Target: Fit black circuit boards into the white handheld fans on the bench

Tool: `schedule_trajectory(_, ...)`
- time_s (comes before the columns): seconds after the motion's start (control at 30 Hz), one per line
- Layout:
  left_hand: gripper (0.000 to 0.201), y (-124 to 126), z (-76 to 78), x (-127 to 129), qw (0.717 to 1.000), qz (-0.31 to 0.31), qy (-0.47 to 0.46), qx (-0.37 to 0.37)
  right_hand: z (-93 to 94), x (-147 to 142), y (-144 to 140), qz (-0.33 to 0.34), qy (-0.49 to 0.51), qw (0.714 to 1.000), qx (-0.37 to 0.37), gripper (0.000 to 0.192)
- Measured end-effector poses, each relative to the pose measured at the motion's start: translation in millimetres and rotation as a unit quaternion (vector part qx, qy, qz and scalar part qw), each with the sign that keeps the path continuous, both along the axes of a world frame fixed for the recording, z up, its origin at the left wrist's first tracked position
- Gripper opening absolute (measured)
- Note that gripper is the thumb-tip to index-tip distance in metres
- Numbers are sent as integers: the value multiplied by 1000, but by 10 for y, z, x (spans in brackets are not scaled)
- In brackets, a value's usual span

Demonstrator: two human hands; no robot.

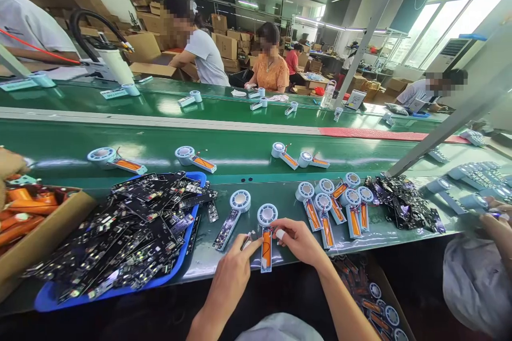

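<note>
A light blue handheld fan (267,215) lies at the bench edge, its handle open and an orange battery (266,245) showing inside. My left hand (237,264) is beside the handle, index finger against its left edge; a small pale piece shows at its closed fingertips, too small to name. From the other side, my right hand (298,242) pinches thin wires where the handle meets the fan head, partly hidden by the fingers. White wrapping covers one of its fingertips. Left of this fan lies another fan (240,201) with a circuit board (227,230) along its handle.
A blue tray (44,298) heaped with black circuit boards (148,224) is at left, beside a carton (48,234) of orange batteries. Several open fans (323,202) and a board pile (404,205) lie right. A green conveyor (232,144) carries fans; co-workers' hands (498,218) flank me.
</note>
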State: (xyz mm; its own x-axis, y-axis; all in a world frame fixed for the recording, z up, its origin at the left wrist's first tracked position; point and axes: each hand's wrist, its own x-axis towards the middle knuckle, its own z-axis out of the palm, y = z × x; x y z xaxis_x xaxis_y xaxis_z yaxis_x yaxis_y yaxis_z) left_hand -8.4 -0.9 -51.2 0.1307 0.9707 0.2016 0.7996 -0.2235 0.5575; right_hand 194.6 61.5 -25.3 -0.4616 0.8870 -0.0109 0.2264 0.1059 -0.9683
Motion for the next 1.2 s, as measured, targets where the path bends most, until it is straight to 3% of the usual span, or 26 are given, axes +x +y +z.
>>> schedule_trajectory(0.2,62,-2,3,-17,1000,-2,-6,-7,73,65,64,37,-45,997,47,33)
schedule_trajectory(0.4,58,-15,22,-12,1000,6,-20,-10,23,56,26,26,8,999,-26,33)
schedule_trajectory(0.53,58,-16,2,-10,1000,12,-26,-6,25,49,-2,22,2,999,-33,37)
schedule_trajectory(0.63,57,-16,-7,-7,999,13,-39,-3,74,58,-12,27,-41,999,23,34)
schedule_trajectory(0.8,55,-9,64,37,996,11,-82,-13,179,37,22,42,-111,975,189,30)
schedule_trajectory(0.87,55,4,118,71,994,5,-108,-19,206,-2,52,24,-111,971,208,26)
schedule_trajectory(1.2,42,102,244,135,958,13,-271,-89,208,-153,174,19,30,996,83,14)
